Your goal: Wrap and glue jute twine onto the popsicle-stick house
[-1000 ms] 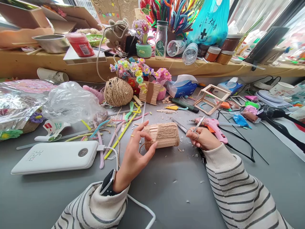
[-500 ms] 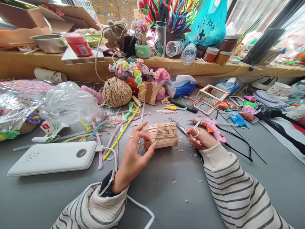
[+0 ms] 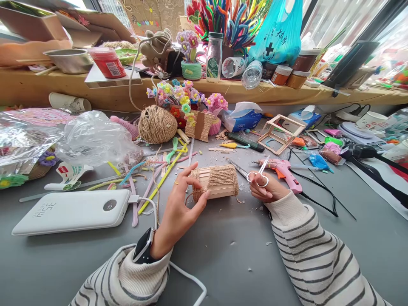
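Note:
A small cylinder of wooden craft sticks (image 3: 219, 194), partly wrapped in jute twine (image 3: 223, 176), lies on its side on the grey table. My left hand (image 3: 181, 204) grips its left end, thumb at the front and fingers over the top. A short loop of twine (image 3: 190, 195) shows between that thumb and the fingers. Just right of the cylinder, my right hand (image 3: 267, 187) holds metal scissors (image 3: 237, 167) by the finger loops. Their blades are spread, one pointing toward the cylinder and the other upward.
A pink glue gun (image 3: 288, 174) lies beyond my right hand, its black cord trailing right. Leftward are a white power bank (image 3: 73, 212) with a cable and several pipe cleaners. Behind stand a twine ball (image 3: 157, 124) and a wooden stick frame (image 3: 280, 134).
The scissors have turned slightly in my right hand, and their finger loops show more fully. My left hand and the cylinder have stayed in place.

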The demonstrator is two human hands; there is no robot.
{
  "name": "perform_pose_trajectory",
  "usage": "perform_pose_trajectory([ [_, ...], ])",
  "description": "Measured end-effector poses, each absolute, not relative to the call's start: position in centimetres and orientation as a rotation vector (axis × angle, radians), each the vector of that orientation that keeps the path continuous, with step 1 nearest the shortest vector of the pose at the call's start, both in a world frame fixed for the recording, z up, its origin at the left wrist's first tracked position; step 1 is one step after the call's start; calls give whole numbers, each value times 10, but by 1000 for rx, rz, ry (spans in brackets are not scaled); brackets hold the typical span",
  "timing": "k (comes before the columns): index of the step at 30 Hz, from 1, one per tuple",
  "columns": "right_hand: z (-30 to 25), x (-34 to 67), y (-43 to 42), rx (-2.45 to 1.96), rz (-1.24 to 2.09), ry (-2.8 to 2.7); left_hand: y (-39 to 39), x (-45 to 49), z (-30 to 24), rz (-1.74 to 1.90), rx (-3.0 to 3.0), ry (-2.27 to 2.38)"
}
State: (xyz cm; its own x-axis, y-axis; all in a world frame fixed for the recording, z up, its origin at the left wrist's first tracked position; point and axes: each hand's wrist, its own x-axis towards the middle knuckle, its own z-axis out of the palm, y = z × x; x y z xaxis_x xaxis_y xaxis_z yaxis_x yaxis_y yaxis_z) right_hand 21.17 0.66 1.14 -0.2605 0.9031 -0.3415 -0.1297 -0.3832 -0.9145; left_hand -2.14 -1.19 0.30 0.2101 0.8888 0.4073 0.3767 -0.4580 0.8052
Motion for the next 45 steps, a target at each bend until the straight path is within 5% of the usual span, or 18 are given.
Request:
perform_pose_trajectory([
  [30, 9, 204, -2, -927, 1900, -1133, -12, -23, 3, 1224, 2043, 1235],
  [40, 5, 201, 2, -1590, 1089, -1218, -12, -23, 3, 1213, 2010, 1217],
  [45, 4, 203, 0, -1711, 967, -1293, -13, -24, 2, 1196, 1964, 1194],
])
